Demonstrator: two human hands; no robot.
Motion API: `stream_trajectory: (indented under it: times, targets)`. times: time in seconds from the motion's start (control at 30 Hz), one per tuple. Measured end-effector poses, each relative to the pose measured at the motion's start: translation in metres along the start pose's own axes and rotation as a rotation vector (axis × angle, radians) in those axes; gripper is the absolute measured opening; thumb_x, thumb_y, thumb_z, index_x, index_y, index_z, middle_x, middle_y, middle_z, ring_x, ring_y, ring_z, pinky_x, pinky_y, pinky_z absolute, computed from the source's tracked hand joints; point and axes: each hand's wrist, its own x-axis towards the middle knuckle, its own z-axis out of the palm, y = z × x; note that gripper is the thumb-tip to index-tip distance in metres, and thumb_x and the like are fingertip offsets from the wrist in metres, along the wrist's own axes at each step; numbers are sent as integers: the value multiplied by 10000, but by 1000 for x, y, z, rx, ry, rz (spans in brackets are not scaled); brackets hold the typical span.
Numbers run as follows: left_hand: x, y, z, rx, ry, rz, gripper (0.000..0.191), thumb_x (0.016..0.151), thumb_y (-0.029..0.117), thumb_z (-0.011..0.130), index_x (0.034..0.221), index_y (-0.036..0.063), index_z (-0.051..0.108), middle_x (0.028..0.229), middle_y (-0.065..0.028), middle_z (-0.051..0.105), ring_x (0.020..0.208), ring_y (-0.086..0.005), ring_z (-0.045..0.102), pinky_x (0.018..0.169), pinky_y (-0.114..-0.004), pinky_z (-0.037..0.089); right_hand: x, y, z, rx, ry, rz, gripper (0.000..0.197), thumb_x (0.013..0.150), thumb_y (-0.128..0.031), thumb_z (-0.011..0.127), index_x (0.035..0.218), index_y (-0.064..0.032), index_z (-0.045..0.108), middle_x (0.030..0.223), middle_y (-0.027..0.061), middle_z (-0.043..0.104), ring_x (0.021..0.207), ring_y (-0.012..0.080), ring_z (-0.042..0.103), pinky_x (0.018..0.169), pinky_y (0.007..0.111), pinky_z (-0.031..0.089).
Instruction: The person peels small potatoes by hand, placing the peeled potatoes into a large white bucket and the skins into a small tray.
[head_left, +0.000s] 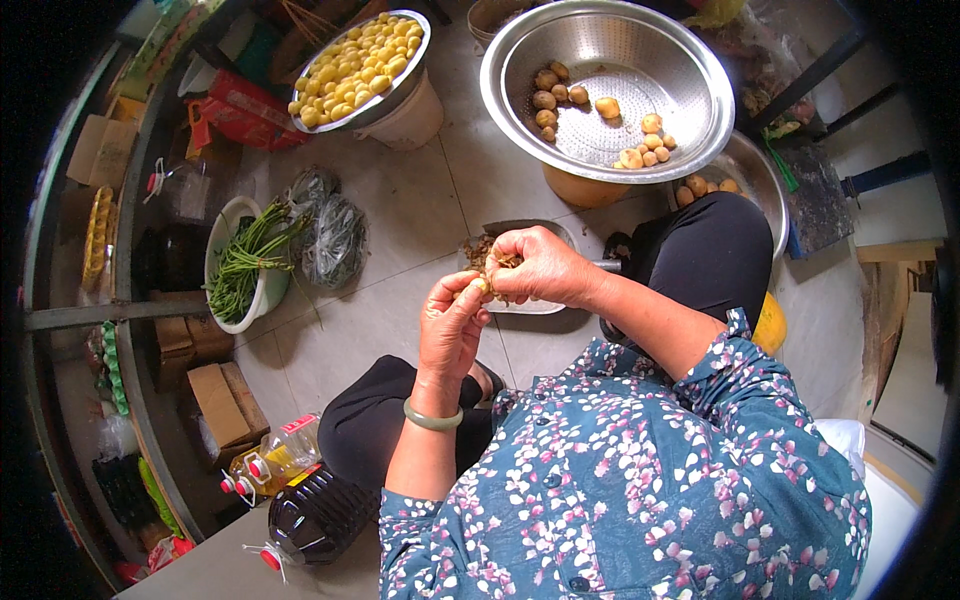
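Observation:
My left hand (448, 322), with a bangle at the wrist, pinches a small yellow potato (481, 284) between thumb and fingertips. Right against it, my right hand (546, 264) has its fingers curled around brown potato peel (510, 261), and its fingertips meet the potato. Below both hands lies a metal dustpan-like tray (555, 234) with brown peelings (478, 251), partly hidden by the hands. Beyond, a large perforated steel basin (600, 71) holds several potatoes with brown skins (544, 100). At the upper left, a metal bowl (424, 37) is heaped with peeled yellow potatoes (360, 71).
A white tub (270, 300) of green stalks (251, 255) and a plastic bag (335, 236) are on the tiled floor. Large bottles (319, 517) stand by my left knee. Metal shelving (120, 311) runs along the left. Another steel basin (776, 202) with potatoes sits beyond my right knee.

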Motion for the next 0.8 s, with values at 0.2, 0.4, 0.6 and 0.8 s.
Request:
stream_trajectory:
  times: [0.2,0.4,0.6,0.8]
  targets:
    - [-2,5,6,-56,7,-19,194,949,59,638,1143,59,624,1009,-73,686,860,-134,668,649,-192,553,5,9,-3,40,62,44,87,803,-106,650,816,-26,617,664,25,595,536,77,542,471,221,427]
    - [-1,2,2,-34,21,-14,202,943,65,653,1143,57,629,997,-70,688,854,-127,668,654,-199,556,0,0,-1,48,0,0,118,827,-129,658,839,-15,631,709,34,614,577,91,570,513,236,472]
    - [-1,0,1,65,36,43,204,923,53,679,1124,47,644,966,-54,694,849,-122,679,649,-206,554,0,2,-1,33,-14,17,147,813,-136,712,834,-7,646,724,33,618,618,94,586,549,244,495]
    - [-3,0,0,111,-14,20,221,924,67,685,1137,32,642,974,-54,698,862,-122,690,615,-200,538,4,8,-3,-6,-46,54,147,806,-131,715,822,-15,625,720,38,615,576,86,559,502,240,452]
